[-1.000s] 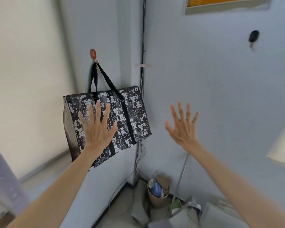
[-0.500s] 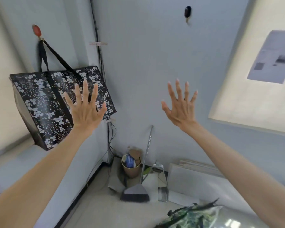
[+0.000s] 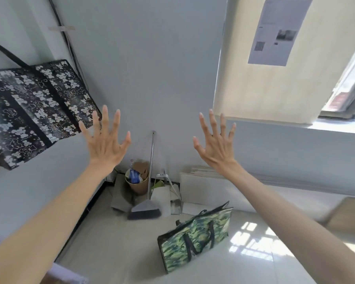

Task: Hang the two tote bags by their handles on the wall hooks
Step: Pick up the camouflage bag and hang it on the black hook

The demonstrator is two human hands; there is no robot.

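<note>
A black tote bag with a white bear print [image 3: 35,111] hangs on the left wall by its black handles; the hook is out of frame above. A green camouflage tote bag [image 3: 195,236] stands upright on the floor at lower centre, its black handles drooping down its side. My left hand [image 3: 106,140] is raised with fingers spread, just right of the black bag and apart from it. My right hand [image 3: 215,140] is raised the same way, well above the green bag. Both hands hold nothing.
In the corner stand a brown bin [image 3: 136,181] full of rubbish, a broom [image 3: 146,210] leaning on the wall and a dustpan [image 3: 173,193]. White boards [image 3: 205,187] lean against the wall. A paper notice [image 3: 277,31] hangs on a beige panel; a window [image 3: 350,83] is at the right.
The view has swung right and down: the hung black bag slid to the left edge, both wall hooks left the frame, and the green bag on the floor came fully into sight. Both hands stay spread.
</note>
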